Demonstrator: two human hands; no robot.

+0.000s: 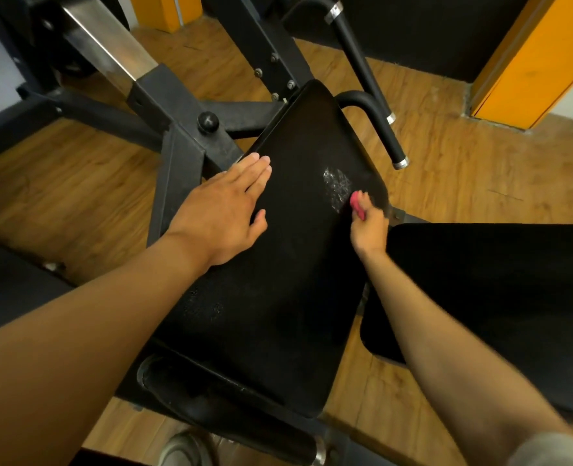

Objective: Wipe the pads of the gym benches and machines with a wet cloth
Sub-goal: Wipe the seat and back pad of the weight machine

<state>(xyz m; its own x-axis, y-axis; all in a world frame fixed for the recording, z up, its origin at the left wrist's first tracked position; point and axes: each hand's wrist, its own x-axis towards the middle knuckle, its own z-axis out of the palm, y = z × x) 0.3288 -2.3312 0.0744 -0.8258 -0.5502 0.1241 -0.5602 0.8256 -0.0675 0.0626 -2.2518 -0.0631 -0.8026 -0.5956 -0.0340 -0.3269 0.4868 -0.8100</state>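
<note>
A long black machine pad [288, 264] runs from the bottom centre up to the middle. My left hand [224, 210] lies flat on its left edge with the fingers straight. My right hand [371, 227] grips a small pink cloth [357, 205] and presses it against the pad's right edge. A wet, shiny patch [337, 186] shows on the pad just above and left of the cloth. A second black pad [497, 297] lies to the right, under my right forearm.
The machine's black steel frame [177, 156] with a round knob [207, 122] stands left of the pad. Two black handle bars [372, 109] rise behind it. Wooden floor [480, 163] surrounds the machine; an orange post [530, 62] stands at the top right. A shoe [184, 449] shows below.
</note>
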